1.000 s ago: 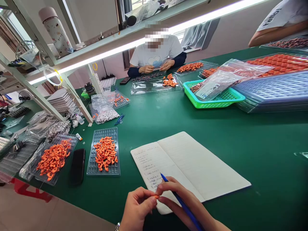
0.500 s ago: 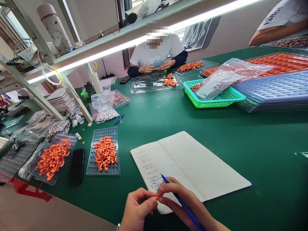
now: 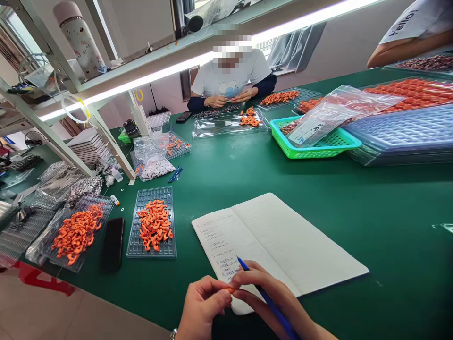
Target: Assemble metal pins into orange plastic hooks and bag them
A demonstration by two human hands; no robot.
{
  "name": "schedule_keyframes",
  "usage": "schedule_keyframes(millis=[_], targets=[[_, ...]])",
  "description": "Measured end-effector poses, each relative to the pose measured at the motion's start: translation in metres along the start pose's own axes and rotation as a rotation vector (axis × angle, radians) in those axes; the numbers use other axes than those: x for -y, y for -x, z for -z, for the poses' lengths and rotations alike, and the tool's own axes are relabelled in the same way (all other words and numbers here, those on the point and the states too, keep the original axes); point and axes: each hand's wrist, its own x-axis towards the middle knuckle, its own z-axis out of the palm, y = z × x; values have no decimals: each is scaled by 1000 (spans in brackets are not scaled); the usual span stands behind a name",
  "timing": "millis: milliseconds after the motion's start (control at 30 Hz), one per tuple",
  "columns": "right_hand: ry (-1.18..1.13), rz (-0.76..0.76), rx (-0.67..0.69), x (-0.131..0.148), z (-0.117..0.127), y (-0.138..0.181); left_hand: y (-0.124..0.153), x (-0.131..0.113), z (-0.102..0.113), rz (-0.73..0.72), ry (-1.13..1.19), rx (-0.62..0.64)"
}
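Observation:
My left hand (image 3: pixel 203 307) and my right hand (image 3: pixel 269 300) meet at the near table edge, over the lower corner of an open notebook (image 3: pixel 276 245). Between their fingertips they pinch a small orange part (image 3: pixel 230 290). A blue pen (image 3: pixel 264 297) also lies in my right hand, its tip pointing up over the written left page. Both hands are closed. To the left, a grey tray (image 3: pixel 152 248) carries a heap of the same orange parts (image 3: pixel 154 224).
A black phone (image 3: pixel 113 243) and a second tray of orange parts (image 3: pixel 74 231) lie further left. A green basket (image 3: pixel 314 141), stacked trays (image 3: pixel 403 137) and bags stand at the back right. A person (image 3: pixel 231 78) sits across the green table (image 3: pixel 354 198); another person's arm (image 3: pixel 406 47) is at top right.

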Motion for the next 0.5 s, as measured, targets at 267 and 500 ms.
schedule_keyframes(millis=[267,500], targets=[[18,-12,-6,-1,-1,0,-1,-1,-1,-4,-3,-5],[-2,-2,-8,-1,-1,2,-1,-1,-1,1,6,-10]])
